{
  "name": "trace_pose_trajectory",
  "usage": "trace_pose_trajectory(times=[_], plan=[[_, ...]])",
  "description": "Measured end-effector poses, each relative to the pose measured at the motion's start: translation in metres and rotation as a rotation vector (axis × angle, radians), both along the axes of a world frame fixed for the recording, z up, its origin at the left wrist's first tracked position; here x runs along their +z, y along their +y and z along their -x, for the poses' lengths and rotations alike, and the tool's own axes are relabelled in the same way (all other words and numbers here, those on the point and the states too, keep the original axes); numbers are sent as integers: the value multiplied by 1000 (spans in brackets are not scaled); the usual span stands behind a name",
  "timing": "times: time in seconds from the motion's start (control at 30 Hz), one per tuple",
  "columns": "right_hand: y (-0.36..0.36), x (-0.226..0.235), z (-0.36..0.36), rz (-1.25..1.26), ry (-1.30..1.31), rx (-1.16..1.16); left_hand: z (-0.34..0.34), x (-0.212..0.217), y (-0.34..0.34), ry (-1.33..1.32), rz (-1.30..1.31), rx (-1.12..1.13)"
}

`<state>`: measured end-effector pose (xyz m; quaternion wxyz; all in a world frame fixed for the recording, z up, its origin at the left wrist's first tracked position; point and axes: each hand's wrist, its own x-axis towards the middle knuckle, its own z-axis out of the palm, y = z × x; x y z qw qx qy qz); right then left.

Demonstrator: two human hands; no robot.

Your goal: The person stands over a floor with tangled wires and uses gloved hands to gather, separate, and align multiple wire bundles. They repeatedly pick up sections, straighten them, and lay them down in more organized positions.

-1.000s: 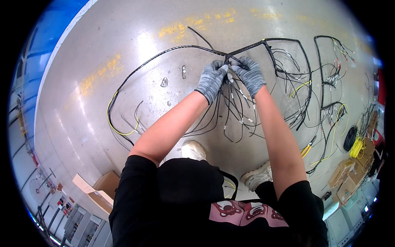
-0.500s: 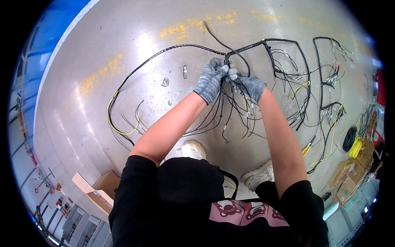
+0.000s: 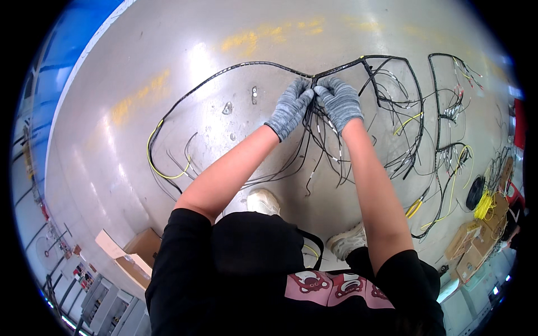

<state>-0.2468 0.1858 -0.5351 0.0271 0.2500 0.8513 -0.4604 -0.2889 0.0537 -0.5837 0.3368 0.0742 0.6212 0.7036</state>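
A black wiring harness (image 3: 263, 63) lies on the floor in front of me, its long branches curving out to the left and right. My left hand (image 3: 289, 110), in a grey knitted glove, is closed on the bundle of black wires (image 3: 307, 119) just below the harness's middle junction. Right beside it, my gloved right hand (image 3: 340, 104) pinches the same bundle from the other side, fingertips close to the junction. From under both hands the loose wires fan out toward me, several with white labels. What lies between the fingertips is mostly hidden.
Right of the harness lies a second branched harness (image 3: 436, 106). Yellow-handled pliers (image 3: 415, 208) rest near my right arm. Farther right are a black cable coil (image 3: 475, 191), a yellow coil (image 3: 484, 206) and cardboard boxes (image 3: 469, 259). An open carton (image 3: 142, 250) stands at lower left.
My right hand has moved up and in toward the junction, beside the left. The loose black cable that arched above the hands no longer stands up there. My left hand has barely shifted.
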Motion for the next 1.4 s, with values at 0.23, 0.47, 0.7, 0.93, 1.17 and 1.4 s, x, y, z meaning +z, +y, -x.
trace_pose_trajectory(times=[0.23,0.47,0.7,0.93,1.17,1.4], plan=[[6,-29,-4,26,17,-18,16,6,-12,293,225,-162],[-5,-30,-7,157,47,-65,14,5,-14,340,367,-124],[-8,-33,-9,72,116,-49,13,13,-13,362,358,-127],[-11,-23,-11,35,178,-27,11,22,-16,582,482,-113],[-11,-18,-14,-67,170,1,17,38,-12,647,671,-280],[-13,-8,-12,-80,111,31,12,37,-17,-103,195,-76]])
